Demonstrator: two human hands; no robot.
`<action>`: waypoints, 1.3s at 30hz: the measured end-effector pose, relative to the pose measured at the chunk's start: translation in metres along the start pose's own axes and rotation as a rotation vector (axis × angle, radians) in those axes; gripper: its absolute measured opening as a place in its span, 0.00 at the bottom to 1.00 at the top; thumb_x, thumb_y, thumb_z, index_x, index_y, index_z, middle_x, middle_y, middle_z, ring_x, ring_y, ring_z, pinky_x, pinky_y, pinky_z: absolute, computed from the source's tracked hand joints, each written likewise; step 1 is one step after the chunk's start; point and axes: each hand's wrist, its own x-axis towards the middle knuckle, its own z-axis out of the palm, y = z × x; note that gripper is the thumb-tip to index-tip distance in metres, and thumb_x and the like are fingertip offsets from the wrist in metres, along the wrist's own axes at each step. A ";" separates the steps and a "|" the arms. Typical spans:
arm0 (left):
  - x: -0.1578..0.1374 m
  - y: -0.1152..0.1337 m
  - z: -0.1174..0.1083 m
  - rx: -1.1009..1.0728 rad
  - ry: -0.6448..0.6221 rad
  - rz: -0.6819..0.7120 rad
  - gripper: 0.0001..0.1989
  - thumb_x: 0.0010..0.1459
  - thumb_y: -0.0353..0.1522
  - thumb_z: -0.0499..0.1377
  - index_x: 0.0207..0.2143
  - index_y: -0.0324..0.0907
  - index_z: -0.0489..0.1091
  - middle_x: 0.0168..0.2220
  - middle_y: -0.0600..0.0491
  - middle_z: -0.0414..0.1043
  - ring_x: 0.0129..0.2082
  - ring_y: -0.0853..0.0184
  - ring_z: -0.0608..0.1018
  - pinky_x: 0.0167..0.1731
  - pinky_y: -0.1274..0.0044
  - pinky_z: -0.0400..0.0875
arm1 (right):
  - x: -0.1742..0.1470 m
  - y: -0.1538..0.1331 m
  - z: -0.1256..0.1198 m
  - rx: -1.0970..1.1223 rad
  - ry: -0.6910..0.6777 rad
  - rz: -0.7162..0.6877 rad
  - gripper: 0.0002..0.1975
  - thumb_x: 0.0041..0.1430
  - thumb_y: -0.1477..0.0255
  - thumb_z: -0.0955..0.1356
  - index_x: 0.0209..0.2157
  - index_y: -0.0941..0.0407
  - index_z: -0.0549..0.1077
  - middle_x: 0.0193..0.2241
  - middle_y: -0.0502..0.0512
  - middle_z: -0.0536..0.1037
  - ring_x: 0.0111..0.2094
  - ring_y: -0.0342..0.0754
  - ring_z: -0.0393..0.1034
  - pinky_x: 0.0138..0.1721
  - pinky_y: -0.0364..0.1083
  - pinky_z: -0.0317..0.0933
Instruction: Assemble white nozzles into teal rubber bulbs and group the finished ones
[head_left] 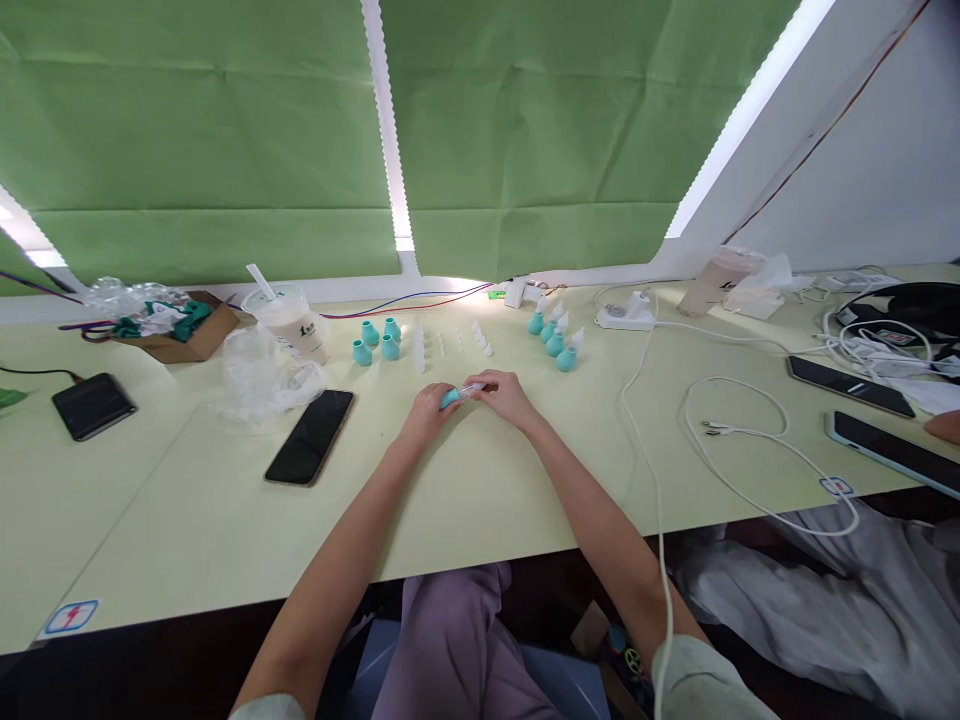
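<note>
My left hand [426,412] is closed around a teal rubber bulb [450,398], its mouth turned to the right. My right hand [506,395] pinches a clear tip [471,389] at the bulb's mouth; I cannot tell how far it sits inside. Behind my left hand stand several open-topped teal bulbs [361,351]. A column of clear pieces [419,352], some tiny white pieces [442,344] and a slanted row of small white pieces [480,338] lie beside them. Several teal bulbs with pale pointed tips [555,343] stand behind my right hand.
A black phone [310,438], a plastic bag [259,370] and a lidded drink cup [296,325] are to the left, with a cardboard box [199,335] beyond. White cables [645,430] cross the right side near a power strip [626,317]. Another person's hand [943,427] shows far right.
</note>
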 end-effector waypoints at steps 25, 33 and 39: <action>-0.003 0.013 -0.005 0.021 -0.032 -0.030 0.13 0.54 0.42 0.56 0.35 0.43 0.71 0.33 0.49 0.74 0.35 0.61 0.74 0.34 0.73 0.65 | -0.002 0.000 0.005 0.162 -0.104 0.130 0.13 0.45 0.65 0.70 0.33 0.56 0.78 0.27 0.52 0.76 0.29 0.45 0.69 0.33 0.44 0.64; 0.006 0.022 -0.014 -0.425 0.202 -0.125 0.19 0.61 0.44 0.44 0.37 0.42 0.68 0.39 0.51 0.71 0.40 0.66 0.72 0.42 0.74 0.67 | 0.003 -0.012 -0.001 0.341 0.106 0.100 0.38 0.46 0.64 0.71 0.59 0.44 0.55 0.48 0.54 0.71 0.40 0.46 0.69 0.38 0.45 0.66; 0.002 0.028 -0.009 -0.549 0.247 -0.157 0.26 0.62 0.46 0.37 0.46 0.46 0.68 0.52 0.49 0.65 0.56 0.64 0.61 0.56 0.67 0.58 | -0.003 -0.012 0.034 0.661 -0.235 0.196 0.27 0.44 0.59 0.72 0.46 0.55 0.71 0.45 0.57 0.74 0.44 0.49 0.69 0.47 0.50 0.64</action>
